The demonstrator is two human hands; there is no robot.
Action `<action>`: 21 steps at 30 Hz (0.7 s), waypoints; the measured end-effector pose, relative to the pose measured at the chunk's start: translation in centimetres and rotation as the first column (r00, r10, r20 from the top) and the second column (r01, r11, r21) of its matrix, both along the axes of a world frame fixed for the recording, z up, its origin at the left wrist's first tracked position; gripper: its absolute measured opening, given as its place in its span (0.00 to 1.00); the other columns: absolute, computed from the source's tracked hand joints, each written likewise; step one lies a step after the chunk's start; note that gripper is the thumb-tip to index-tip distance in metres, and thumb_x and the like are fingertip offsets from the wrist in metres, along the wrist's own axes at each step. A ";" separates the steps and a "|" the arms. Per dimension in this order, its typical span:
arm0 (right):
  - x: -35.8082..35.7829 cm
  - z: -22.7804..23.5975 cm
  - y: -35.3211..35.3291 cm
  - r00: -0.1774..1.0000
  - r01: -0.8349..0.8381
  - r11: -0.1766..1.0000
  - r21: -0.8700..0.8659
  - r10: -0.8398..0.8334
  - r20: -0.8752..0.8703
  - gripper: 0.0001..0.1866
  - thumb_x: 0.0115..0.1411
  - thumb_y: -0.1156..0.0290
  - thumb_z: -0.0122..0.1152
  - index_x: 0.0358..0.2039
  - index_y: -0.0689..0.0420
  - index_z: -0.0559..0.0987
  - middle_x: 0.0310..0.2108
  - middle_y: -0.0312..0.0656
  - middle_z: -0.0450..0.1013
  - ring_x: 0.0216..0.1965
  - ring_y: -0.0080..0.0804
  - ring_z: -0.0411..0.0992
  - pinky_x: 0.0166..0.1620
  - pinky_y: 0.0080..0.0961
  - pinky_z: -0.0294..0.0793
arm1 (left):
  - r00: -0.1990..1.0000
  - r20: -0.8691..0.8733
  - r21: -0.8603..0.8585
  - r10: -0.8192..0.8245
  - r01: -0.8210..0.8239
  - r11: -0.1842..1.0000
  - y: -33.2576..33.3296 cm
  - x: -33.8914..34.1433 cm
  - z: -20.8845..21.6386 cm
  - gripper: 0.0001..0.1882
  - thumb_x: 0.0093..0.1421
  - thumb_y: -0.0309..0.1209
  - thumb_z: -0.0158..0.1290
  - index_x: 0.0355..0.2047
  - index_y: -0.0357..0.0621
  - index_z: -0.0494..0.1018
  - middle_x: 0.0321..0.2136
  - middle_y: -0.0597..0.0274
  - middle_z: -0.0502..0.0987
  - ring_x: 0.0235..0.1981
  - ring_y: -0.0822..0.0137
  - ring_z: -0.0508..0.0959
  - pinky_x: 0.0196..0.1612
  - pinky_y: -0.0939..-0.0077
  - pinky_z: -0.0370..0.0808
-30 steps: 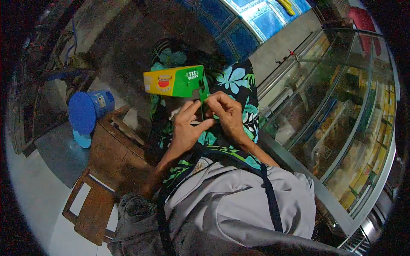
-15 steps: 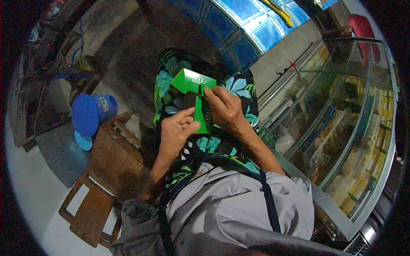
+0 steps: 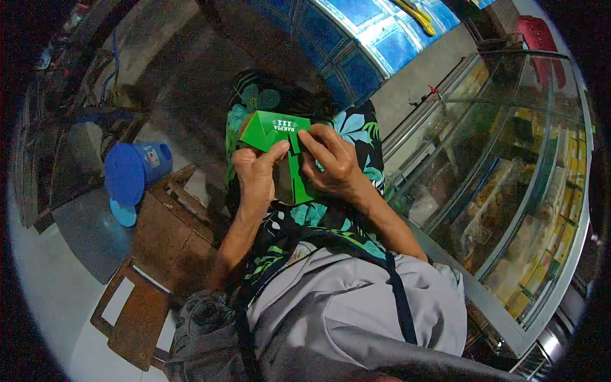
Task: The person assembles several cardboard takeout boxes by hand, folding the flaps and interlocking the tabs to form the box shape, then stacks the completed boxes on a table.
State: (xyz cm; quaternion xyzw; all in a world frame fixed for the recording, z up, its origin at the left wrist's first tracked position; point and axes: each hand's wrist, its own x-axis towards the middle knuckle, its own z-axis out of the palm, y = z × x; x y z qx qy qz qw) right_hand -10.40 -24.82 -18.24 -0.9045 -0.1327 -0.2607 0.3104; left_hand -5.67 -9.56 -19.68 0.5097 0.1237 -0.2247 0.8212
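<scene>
A green cardboard box (image 3: 267, 132), partly folded, is in both my hands above my lap. Pale print marks its far panel, while a narrower green part (image 3: 302, 190) slants toward me. My left hand (image 3: 253, 172) grips the box's left side, thumb pressed on the panel near the middle. On the other side, my right hand (image 3: 332, 158) pinches the panel's right edge beside a narrow flap and slit. My fingers hide part of the box's middle. Beneath it, dark floral cloth (image 3: 364, 130) with turquoise flowers covers my lap.
A glass display case (image 3: 471, 197) with packed goods stands close on my right. To my left are a blue bucket (image 3: 149, 164) and a brown wooden chair (image 3: 149, 235). Ahead, a yellow tool (image 3: 417, 19) lies on a blue tile-patterned surface (image 3: 366, 54).
My left hand has moved up, its thumb now on the far panel. That panel has tilted flatter and come down closer to the near part. My right hand stays at the right edge.
</scene>
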 end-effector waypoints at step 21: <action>0.1 -2.4 -3.7 0.945 -0.325 0.944 -0.048 0.327 0.025 0.26 0.37 0.75 0.63 0.41 0.66 0.73 0.36 0.48 0.70 0.31 0.42 0.72 0.27 0.32 0.75 | 0.960 0.241 0.397 -0.142 0.036 0.917 -0.8 -1.2 1.4 0.07 0.48 0.23 0.62 0.28 0.35 0.77 0.27 0.65 0.79 0.27 0.76 0.76 0.32 0.80 0.71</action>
